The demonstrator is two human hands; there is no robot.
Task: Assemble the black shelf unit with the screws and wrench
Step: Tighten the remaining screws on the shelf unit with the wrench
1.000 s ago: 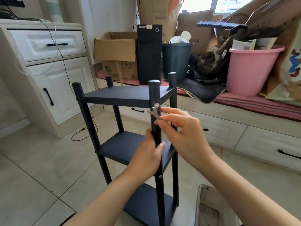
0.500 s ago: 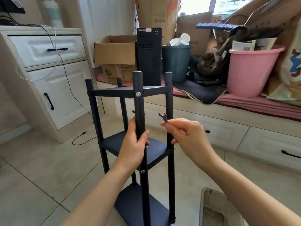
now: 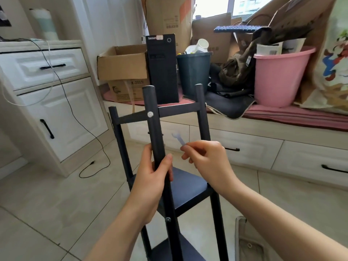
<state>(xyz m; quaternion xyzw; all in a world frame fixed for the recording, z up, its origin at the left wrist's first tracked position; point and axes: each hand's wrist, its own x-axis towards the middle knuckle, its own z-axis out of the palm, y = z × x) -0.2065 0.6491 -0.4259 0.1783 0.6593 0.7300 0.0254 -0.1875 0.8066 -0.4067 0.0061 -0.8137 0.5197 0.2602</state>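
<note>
While the left hand (image 3: 150, 178) wraps the black shelf unit's (image 3: 188, 185) front post, the right hand (image 3: 207, 159) pinches a small wrench (image 3: 178, 139). Behind stand a computer tower (image 3: 162, 68), cardboard box (image 3: 122, 63) and pink bucket (image 3: 280, 76).

- Shelf unit (image 3: 178, 187): black posts and boards, matte.
- Screw head (image 3: 150, 114) on near post: silver.
- Wrench (image 3: 178, 139): pale silver, blurred.
- Bucket (image 3: 278, 76): pink.
- Bin (image 3: 194, 74): dark teal-grey.
- Computer tower (image 3: 162, 68): black, red lettering at top.
- Cardboard box (image 3: 122, 62): brown, dark print.
- Cabinet (image 3: 56, 102): white, black handles.
- Floor (image 3: 47, 204): beige tiles, darker grout lines.
- Cushion (image 3: 293, 115): pink, striped.
- Bag (image 3: 337, 59): cream with a cartoon print in red and blue.
- Cable (image 3: 90, 134): black.
</note>
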